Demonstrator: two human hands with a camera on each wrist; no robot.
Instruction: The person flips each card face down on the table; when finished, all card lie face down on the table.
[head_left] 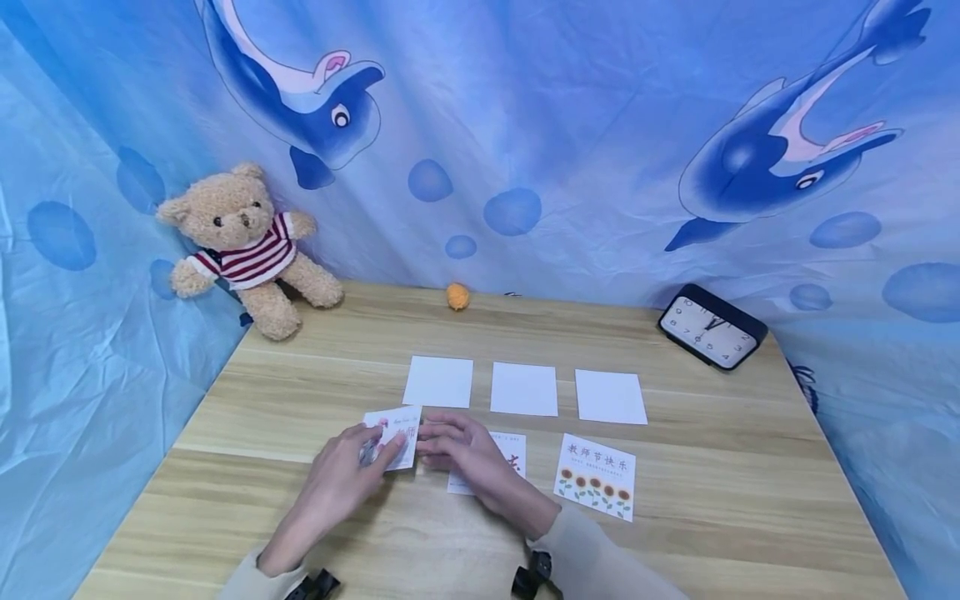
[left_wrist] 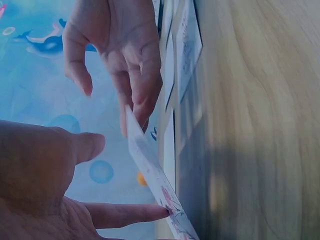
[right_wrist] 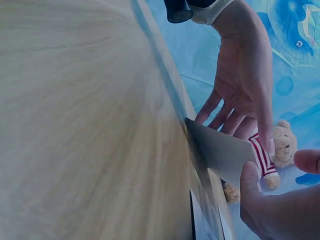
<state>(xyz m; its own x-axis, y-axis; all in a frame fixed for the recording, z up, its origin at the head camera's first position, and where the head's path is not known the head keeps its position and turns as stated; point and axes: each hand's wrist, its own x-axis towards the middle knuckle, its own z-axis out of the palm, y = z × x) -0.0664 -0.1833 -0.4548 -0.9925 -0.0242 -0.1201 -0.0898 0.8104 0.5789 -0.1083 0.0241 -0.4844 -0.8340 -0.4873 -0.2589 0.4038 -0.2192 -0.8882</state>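
Note:
A white greeting card (head_left: 405,419) with pink flowers and red Chinese writing stands tilted between the hands, its plain underside showing in the right wrist view. My left hand (head_left: 345,475) touches its left part with straight fingers; in the left wrist view the index fingertip lies against the printed face and the thumb stands apart. At the card's right edge are the fingertips of my right hand (head_left: 474,462), its thumb raised away from the card. Beneath the right hand, partly hidden, lies a card with red writing (head_left: 512,445). A sunflower card (head_left: 596,477) lies farther right.
Three blank white cards, left (head_left: 438,382), middle (head_left: 524,389) and right (head_left: 611,397), lie in a row behind the hands on the wooden table (head_left: 720,500). A teddy bear (head_left: 247,250), an orange ball (head_left: 457,297) and a black-framed clock (head_left: 712,327) stand along the back.

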